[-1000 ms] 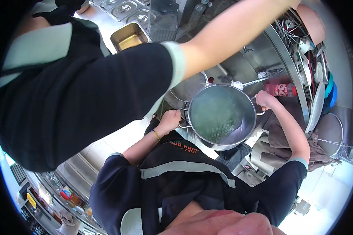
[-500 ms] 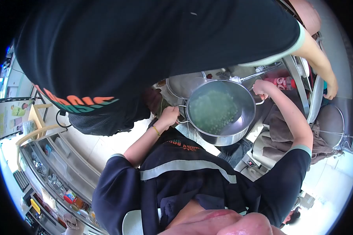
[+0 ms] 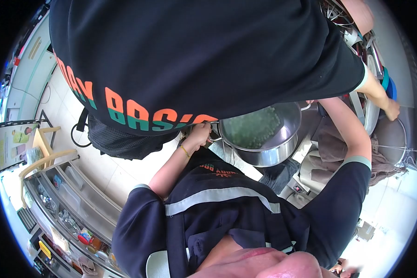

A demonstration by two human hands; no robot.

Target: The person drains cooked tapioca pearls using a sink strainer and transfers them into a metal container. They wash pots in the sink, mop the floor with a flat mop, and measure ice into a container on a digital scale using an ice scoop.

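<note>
A large steel pot [image 3: 268, 155] hangs in front of my dark apron, with green-tinged, cloudy liquid and small round pieces [image 3: 259, 127] inside. Its far part is covered by a person's dark shirt. My left hand [image 3: 200, 134] is closed around the pot's left loop handle. On the opposite side, my right hand [image 3: 312, 101] is at the right handle [image 3: 306, 107]; the shirt hides most of it, but its fingers were closed there a moment ago.
The person in the dark shirt [image 3: 208, 60] leans across, very close, an arm out to the right with a hand [image 3: 392, 111] by a blue item [image 3: 390, 88]. A mesh bag [image 3: 116, 136] hangs beside them. Brown cloth [image 3: 333, 148] lies at right; shelves [image 3: 78, 204] stand at left.
The other person's torso has shifted down in view, covering the pot's far side and most of my right hand. Their outstretched hand has moved slightly lower. My hands stay at the pot.
</note>
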